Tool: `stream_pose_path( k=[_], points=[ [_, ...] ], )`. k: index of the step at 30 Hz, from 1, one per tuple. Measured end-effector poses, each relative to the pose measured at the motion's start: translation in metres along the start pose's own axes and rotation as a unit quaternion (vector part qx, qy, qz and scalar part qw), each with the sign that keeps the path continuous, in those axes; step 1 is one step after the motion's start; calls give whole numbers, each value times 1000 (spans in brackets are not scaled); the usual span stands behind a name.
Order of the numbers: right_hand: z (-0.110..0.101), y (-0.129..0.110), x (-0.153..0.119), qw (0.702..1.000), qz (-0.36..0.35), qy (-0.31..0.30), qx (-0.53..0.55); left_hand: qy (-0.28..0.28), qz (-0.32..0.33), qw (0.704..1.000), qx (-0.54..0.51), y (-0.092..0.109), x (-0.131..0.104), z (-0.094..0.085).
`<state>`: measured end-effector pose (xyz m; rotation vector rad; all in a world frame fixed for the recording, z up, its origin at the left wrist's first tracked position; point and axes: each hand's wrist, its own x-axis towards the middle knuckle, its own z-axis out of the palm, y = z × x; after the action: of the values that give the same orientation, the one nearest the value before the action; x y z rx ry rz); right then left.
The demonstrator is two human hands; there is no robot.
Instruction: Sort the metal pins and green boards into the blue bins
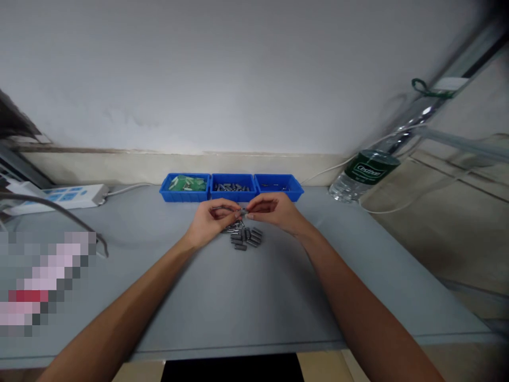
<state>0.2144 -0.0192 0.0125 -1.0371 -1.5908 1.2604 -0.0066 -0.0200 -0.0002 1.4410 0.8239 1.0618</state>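
My left hand (pixel 210 220) and my right hand (pixel 276 212) meet over the middle of the table, fingers pinched. Between their fingertips is a small grey metal cylinder (pixel 243 211), mostly covered, which both hands seem to grip. Just below them lies a loose pile of grey metal cylinders (pixel 247 236), with thinner shiny metal pieces (pixel 234 227) beside it, partly hidden by my left hand. Behind my hands stand three joined blue bins: the left bin (pixel 185 196) holds pale pieces on green, the middle bin (pixel 233 197) metal cylinders, the right bin (pixel 296 190) a few small pieces.
A white power strip (pixel 75 197) with cables sits at the left. At the back right a large water bottle (pixel 363 175) stands near a white cord and a metal post. A blurred-out pink item (pixel 55 270) lies at the left. The wall closes off the back.
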Motion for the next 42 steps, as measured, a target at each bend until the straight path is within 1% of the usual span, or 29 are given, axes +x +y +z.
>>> stream_pose_path(
  k=[3, 6, 9, 11, 13, 16, 22, 26, 29, 32, 34, 36, 38, 42],
  points=[
    [0, 0, 1, 1000, 1, -2, -14, 8, 4, 1000, 2, -1, 1, -2],
    [-6, 0, 0, 997, -2, -1, -74, 44, 40, 998, 12, -6, 6, -5],
    [-15, 0, -2, 983, 16, -51, -173, 93, 82, 992, 10, -13, 13, -8],
    [-20, 1, -4, 969, 32, -79, -231, 106, 96, 990, -1, -16, 16, -9],
    [-23, 2, -4, 959, 45, -89, -267, 100, 100, 990, -9, -19, 18, -10],
    [-22, 5, -4, 951, 58, -98, -287, 84, 97, 992, -3, -20, 18, -10],
    [-19, 10, -3, 946, 44, -80, -312, 61, 113, 989, 68, -17, 11, -6],
    [-22, 12, -2, 957, 44, -56, -280, 41, 132, 985, 102, -12, 7, -3],
    [-24, 11, -1, 978, 32, -46, -201, 32, 129, 985, 112, -10, 5, -1],
    [-23, 8, -1, 993, 17, -38, -115, 31, 107, 987, 115, -8, 4, 1],
    [-20, 4, -1, 997, 13, -26, -71, 29, 89, 989, 112, -7, 3, 1],
    [-17, 1, -1, 999, 7, -15, -41, 15, 76, 992, 101, -6, 2, 2],
    [-13, -1, -1, 1000, -4, -7, -22, 4, 74, 994, 84, -4, 2, 3],
    [-7, -1, -1, 999, -38, -17, -3, 18, 83, 994, 62, -2, 1, 3]
  ],
)
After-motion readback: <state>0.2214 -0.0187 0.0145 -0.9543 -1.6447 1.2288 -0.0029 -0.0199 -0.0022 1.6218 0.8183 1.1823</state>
